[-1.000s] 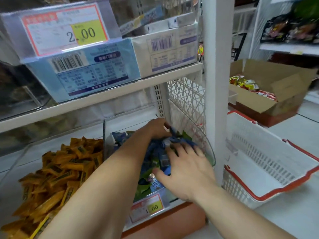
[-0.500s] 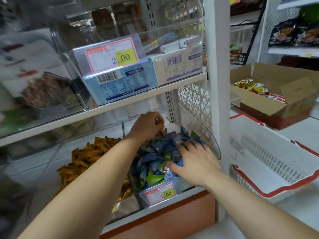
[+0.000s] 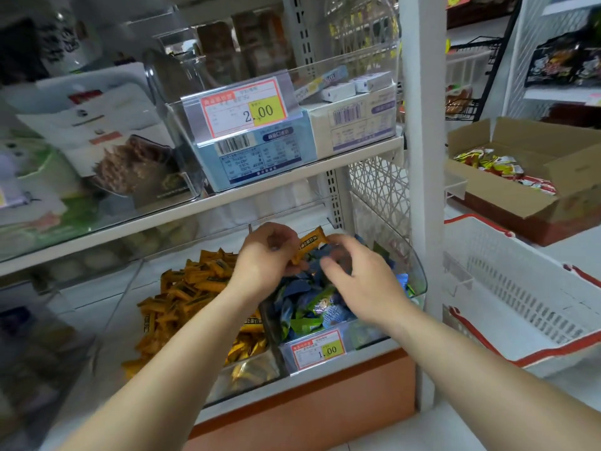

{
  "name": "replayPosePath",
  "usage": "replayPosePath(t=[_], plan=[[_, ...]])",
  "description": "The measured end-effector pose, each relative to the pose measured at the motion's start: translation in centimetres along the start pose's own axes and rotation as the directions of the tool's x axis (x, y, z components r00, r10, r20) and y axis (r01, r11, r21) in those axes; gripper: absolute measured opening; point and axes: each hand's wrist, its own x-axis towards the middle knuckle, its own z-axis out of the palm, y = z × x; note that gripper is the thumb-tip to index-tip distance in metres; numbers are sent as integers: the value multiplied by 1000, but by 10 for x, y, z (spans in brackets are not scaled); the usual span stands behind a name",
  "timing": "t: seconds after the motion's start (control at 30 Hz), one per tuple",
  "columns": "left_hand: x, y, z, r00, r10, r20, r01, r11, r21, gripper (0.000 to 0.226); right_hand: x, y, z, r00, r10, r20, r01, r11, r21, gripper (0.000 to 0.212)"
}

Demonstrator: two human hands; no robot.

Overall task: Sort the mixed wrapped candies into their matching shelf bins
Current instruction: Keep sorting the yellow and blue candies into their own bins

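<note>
Shop shelving [image 3: 227,203], lowest tier: left hand [image 3: 266,255] pinches one orange candy [image 3: 310,244] over the blue-candy bin [image 3: 413,271], right hand [image 3: 361,278] blurred beside it, grip unreadable; a slack pinch could drop it into that bin, short of the orange bin [image 3: 227,385] to its left.

Your head camera looks forward and down, close over left hand [image 3: 265,255] and right hand [image 3: 364,281]. The shelf [image 3: 227,198] stands just beyond them.

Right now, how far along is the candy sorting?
Done: a big pile of orange candies sits in the left bin. In hand: the left hand pinches one orange candy above the right bin; the right hand hovers there, blurred. Left: blue and green wrappers lie mixed in that right bin.
</note>
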Motion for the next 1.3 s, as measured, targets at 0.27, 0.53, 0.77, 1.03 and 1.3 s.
replayPosePath(t=[0.27, 0.53, 0.77, 1.03, 1.3], plan=[[-40, -10, -40, 985, 145, -92, -111, 945, 309, 26, 9, -33, 14, 998, -24, 58, 5, 953, 303, 14], [-31, -23, -119, 960, 217, -177, 78, 400, 913, 38, 10, 8, -12, 995, -29, 93, 76, 835, -545, 48], [12, 6, -20, 959, 169, 229, -281, 681, 676, 19, -8, 38, -12, 950, 177, 256, 81, 654, -752, 101], [91, -30, 96, 830, -77, 553, -303, 770, 561, 20, -17, 38, -6, 977, 115, 180, 70, 624, -778, 85], [143, -58, 87, 740, -363, 566, -409, 424, 808, 45, -14, 45, -5, 978, 108, 179, 68, 646, -760, 87]])
